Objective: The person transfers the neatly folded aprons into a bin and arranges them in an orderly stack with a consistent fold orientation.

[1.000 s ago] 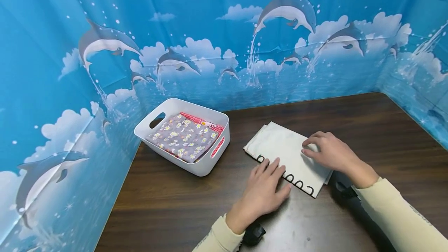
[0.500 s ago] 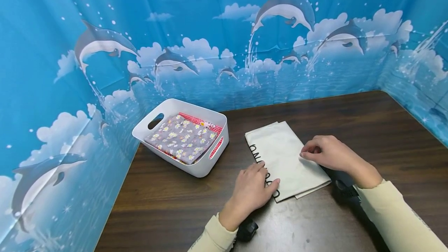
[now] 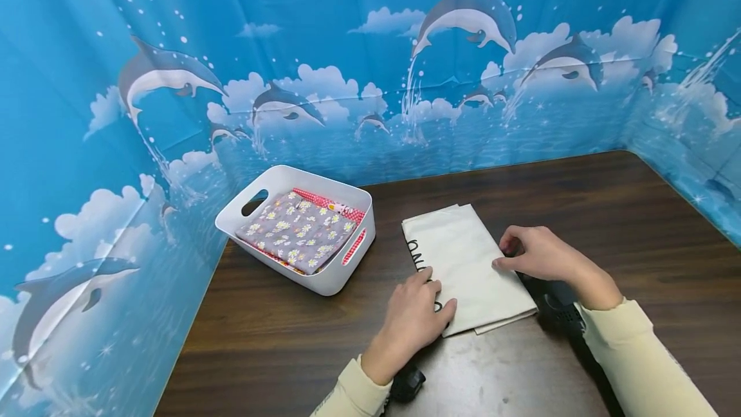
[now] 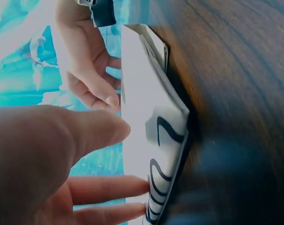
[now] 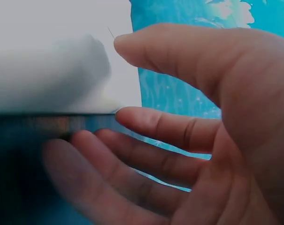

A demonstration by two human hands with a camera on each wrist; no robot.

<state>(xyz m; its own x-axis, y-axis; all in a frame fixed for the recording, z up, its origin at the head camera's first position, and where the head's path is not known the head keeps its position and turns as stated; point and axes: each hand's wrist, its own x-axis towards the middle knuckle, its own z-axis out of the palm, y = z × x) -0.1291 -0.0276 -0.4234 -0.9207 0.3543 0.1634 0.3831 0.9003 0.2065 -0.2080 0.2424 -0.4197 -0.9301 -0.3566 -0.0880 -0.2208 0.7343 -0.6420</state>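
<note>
We see a blue dolphin-print backdrop point(image 3: 370, 50) wrapped around a dark wooden table point(image 3: 608, 211). On the table's left side sits a white basket point(image 3: 298, 227) holding folded floral fabric point(image 3: 292, 231). Just beside it, at the table's centre, lies a folded cream cloth point(image 3: 463, 262) with black lettering along its left edge. Our left hand point(image 3: 412, 320) rests on the cloth's near left corner, fingers relaxed and spread. Our right hand point(image 3: 535, 253) touches the cloth's right edge, fingers loosely bent, thumb on top.
</note>
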